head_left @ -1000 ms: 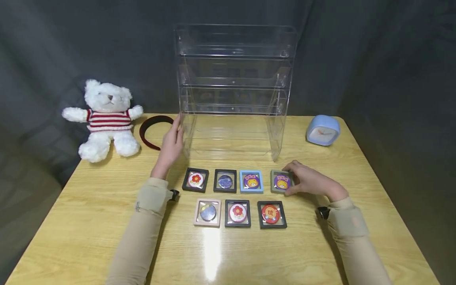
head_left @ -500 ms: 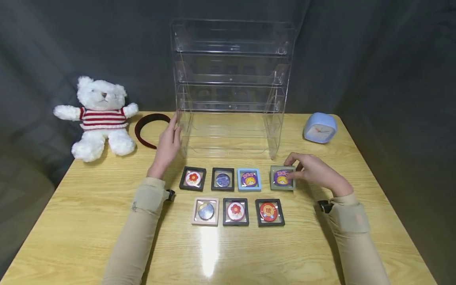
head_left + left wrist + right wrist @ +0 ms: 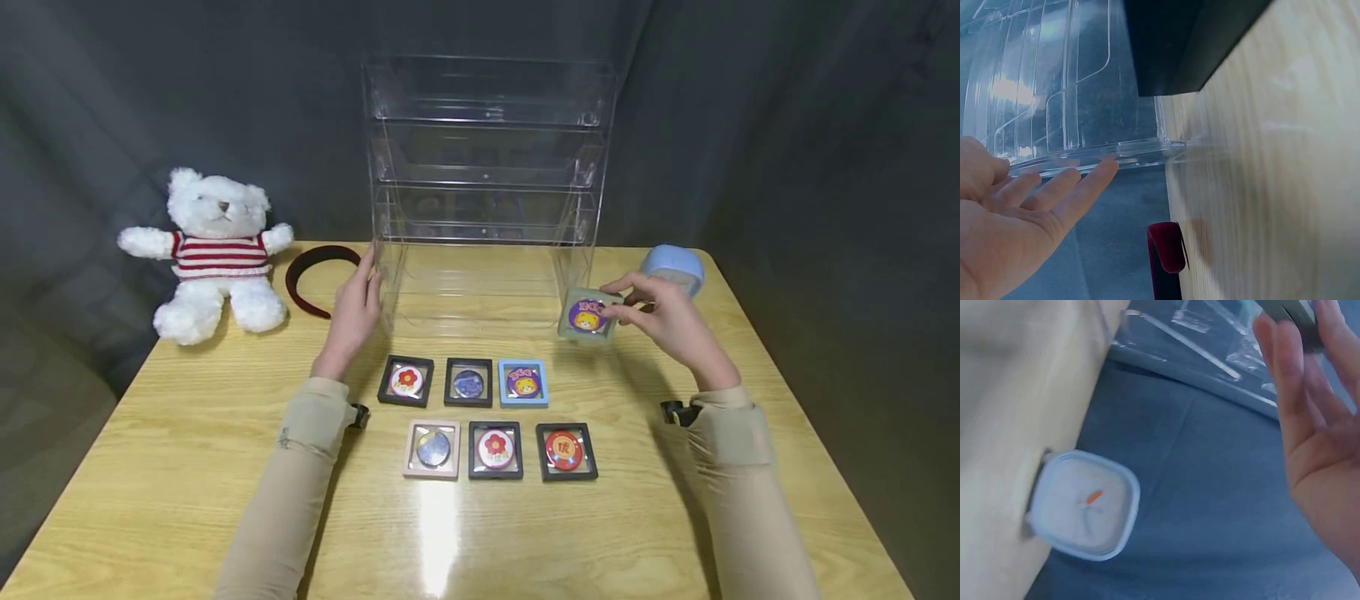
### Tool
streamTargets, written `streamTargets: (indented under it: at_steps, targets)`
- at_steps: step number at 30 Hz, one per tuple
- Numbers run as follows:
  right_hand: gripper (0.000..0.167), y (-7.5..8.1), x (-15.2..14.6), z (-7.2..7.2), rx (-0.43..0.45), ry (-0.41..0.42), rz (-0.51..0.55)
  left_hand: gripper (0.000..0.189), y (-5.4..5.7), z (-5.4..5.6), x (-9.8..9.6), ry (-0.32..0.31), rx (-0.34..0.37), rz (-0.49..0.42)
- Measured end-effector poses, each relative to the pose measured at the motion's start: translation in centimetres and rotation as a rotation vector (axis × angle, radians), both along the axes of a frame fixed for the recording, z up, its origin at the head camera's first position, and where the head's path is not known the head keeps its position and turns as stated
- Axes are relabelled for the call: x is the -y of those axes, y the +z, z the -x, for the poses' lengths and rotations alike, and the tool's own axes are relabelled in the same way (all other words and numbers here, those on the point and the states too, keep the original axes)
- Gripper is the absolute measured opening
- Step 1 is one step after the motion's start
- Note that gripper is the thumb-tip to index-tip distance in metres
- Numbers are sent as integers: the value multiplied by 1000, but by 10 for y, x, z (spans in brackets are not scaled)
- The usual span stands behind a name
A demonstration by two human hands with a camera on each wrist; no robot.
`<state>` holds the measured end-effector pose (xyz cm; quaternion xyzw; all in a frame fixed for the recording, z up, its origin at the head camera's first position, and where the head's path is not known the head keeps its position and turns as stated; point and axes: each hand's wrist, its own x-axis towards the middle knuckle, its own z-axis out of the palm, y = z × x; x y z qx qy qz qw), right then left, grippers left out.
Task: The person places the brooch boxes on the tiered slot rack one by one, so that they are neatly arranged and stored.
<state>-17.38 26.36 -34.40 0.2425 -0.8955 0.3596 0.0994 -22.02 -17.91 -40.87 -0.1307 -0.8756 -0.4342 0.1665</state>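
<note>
My right hand [image 3: 667,321] pinches a grey-green square display frame [image 3: 573,327] by its right edge, raised off the table. Inside it is a purple badge [image 3: 587,317] with a yellow bear. In the right wrist view the frame's dark edge [image 3: 1294,322] shows between fingers and thumb. The held frame overlaps the lower right corner of a clear plastic tiered display rack [image 3: 486,179]. At the rack's left side, my left hand [image 3: 352,312] touches the side panel with its fingers extended. In the left wrist view these fingertips lie along the panel's outer face.
Several framed badges lie in two rows before the rack, among them a blue frame [image 3: 523,403] and a pink frame [image 3: 410,450]. A white teddy bear [image 3: 221,254] and dark red headband [image 3: 300,271] are left. A blue clock [image 3: 671,258] stands behind my right hand.
My right hand has lifted the grey-green display frame from the right end of the back row and carried it up toward the rack's lower right corner. The left hand stays at the rack.
</note>
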Motion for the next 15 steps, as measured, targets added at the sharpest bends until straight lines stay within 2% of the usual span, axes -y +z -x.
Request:
streamTargets:
  at_steps: [3,9,15]
  targets:
    - [22,11,7,8,-65,-51,29,55,0,0,1,4,-8,-4]
    - [17,34,24,24,-128,-149,50,57,3,0,-1,5,-17,-4]
    - [17,42,41,41,-180,-199,65,56,1,-3,-2,14,-15,-1]
